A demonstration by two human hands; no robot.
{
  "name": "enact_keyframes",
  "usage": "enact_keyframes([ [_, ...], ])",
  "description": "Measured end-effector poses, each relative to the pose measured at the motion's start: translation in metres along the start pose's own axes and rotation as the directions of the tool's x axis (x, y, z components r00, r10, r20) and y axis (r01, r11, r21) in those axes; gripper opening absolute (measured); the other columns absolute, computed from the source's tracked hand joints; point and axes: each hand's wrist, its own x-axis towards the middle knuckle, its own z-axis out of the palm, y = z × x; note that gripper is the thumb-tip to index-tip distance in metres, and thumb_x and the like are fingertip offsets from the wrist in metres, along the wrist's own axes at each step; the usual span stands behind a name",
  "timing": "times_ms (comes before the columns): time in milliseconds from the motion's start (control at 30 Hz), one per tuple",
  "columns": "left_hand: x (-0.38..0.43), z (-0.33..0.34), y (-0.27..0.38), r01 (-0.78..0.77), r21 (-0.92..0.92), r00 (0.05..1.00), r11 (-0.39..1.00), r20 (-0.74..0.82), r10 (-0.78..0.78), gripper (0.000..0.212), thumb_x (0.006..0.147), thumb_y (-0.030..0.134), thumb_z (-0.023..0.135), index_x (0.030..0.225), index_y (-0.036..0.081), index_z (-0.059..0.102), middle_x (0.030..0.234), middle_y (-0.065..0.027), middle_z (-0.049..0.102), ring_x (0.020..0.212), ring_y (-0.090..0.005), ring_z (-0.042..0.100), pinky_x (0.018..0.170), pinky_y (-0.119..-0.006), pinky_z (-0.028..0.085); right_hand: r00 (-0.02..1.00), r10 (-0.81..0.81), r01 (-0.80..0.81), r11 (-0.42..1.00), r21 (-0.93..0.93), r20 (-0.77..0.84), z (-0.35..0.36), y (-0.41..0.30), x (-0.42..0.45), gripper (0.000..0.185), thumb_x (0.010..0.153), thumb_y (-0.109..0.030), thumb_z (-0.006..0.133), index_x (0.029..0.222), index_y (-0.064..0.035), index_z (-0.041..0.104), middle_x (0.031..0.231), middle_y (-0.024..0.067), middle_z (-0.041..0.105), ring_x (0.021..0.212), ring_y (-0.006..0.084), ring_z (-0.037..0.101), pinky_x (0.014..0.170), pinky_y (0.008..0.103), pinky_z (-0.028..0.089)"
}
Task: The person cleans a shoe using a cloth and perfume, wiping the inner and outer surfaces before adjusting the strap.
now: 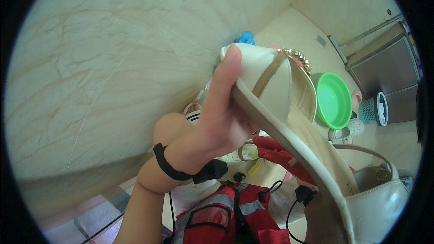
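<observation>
My left hand (220, 118) grips a white shoe (376, 206) at its toe end, with the thumb on the toe and the fingers under the sole. The shoe has a beige insole, a tan sole edge, an ankle strap at the heel and a gold chain (300, 57) by the front opening. It lies tilted across the view, its heel at the lower right. Behind it shows a red cloth or glove (271, 150). My right hand is mostly hidden there, so its hold is unclear. A black device (305, 195) sits near the right wrist.
A marbled wall (101, 57) rises on the left. To the right stand a green basin (334, 100), pale clogs (356, 127) and a teal basket (369, 110). A blue bottle (247, 37) is beyond the toe. A cream clog (249, 151) and yellow brush (254, 168) lie below.
</observation>
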Motion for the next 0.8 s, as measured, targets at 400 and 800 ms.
enact_keyframes([
  [400, 0.006, -0.022, -0.003, 0.075, -0.254, 0.973, 0.964, 0.230, -0.015, 0.075, 0.089, 0.068, 0.030, 0.129, 0.008, 0.050, 0.124, -0.0109, 0.057, 0.112, -0.0244, 0.056, 0.095, -0.040, 0.044, 0.997, 0.074, -0.075, 0.995, 0.058, 0.023, -0.005, 0.004, 0.004, 0.032, 0.086, -0.027, 0.049, 0.109, -0.0042, 0.046, 0.075, 0.0069, 0.051, 0.063, 0.0133, 0.047, 0.065, 0.0275, 0.037],
  [800, -0.005, -0.010, 0.003, 0.041, 0.036, 0.992, 0.999, -0.125, -0.036, 0.065, 0.086, 0.067, 0.042, 0.117, 0.012, 0.053, 0.107, -0.0030, 0.060, 0.097, -0.0150, 0.059, 0.081, -0.031, 0.049, 0.974, 0.212, -0.223, 0.948, 0.226, 0.073, -0.027, 0.000, -0.003, 0.038, 0.090, -0.028, 0.045, 0.118, -0.0024, 0.043, 0.080, 0.0077, 0.053, 0.069, 0.0122, 0.049, 0.071, 0.0268, 0.039],
])
